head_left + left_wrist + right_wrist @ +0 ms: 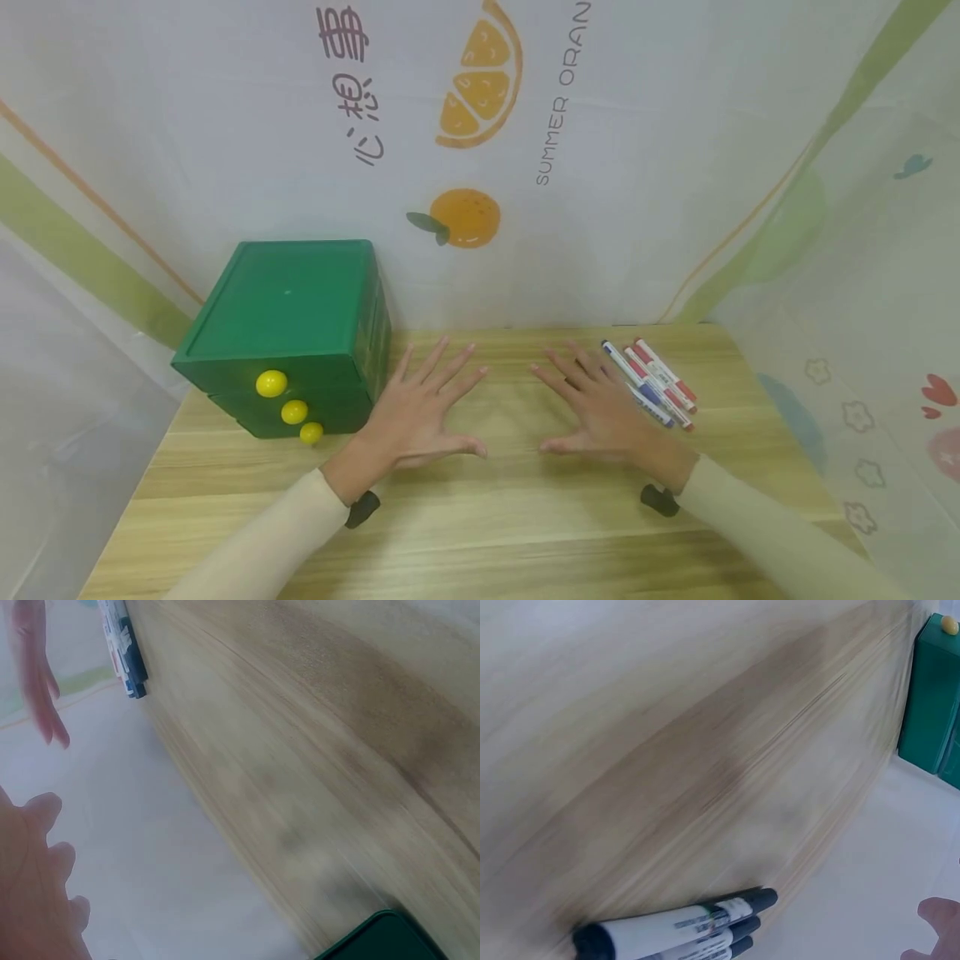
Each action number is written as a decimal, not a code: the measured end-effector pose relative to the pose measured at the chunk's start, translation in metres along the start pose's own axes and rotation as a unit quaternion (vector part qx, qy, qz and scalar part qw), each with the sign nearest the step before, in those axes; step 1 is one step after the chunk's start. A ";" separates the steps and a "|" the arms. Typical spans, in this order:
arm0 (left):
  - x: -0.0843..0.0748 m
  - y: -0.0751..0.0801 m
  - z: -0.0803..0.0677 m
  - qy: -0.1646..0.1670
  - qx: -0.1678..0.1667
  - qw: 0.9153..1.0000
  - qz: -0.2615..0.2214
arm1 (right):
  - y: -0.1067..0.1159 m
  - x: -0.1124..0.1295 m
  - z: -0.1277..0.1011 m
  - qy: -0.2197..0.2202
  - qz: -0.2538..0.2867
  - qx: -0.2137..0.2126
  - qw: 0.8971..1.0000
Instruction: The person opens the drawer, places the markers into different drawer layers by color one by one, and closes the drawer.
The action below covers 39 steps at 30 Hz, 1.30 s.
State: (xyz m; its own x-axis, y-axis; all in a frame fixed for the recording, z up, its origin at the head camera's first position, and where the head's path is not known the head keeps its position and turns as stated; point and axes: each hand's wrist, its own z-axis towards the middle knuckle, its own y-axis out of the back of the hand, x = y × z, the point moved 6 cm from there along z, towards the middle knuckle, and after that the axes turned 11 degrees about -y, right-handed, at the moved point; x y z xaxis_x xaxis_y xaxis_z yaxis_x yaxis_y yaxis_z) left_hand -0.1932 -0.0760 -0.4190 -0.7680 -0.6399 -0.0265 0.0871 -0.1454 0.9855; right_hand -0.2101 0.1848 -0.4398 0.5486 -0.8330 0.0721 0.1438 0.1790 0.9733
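Note:
Both hands hover over the wooden table with fingers spread and nothing held. My left hand is just right of a green drawer cabinet, whose front carries three yellow round knobs. My right hand is beside several markers, white with red or blue caps, lying side by side; the hand overlaps their left edge in the head view. In the left wrist view the fingers show at the left edge. Markers lie close below the right wrist camera, and fingertips show at its lower right.
The wooden table runs back to a white curtain printed with oranges and lettering. More curtain hangs at the left and right sides. A dark band sits at the left wrist, and a similar one at the right.

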 end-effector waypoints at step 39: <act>0.001 0.005 -0.011 -0.004 -0.026 1.000 0.008 | 0.013 -0.047 -0.042 -0.013 -0.005 -0.055 0.998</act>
State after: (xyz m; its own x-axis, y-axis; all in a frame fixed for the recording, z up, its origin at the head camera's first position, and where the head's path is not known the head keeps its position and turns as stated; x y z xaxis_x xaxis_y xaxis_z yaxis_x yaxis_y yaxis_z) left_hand -0.1861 -0.0857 -0.4155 -0.7719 -0.6357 -0.0091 0.1320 -0.1743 0.9758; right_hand -0.1998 0.2484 -0.4400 0.5248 -0.8484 0.0698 0.2403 0.2263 0.9440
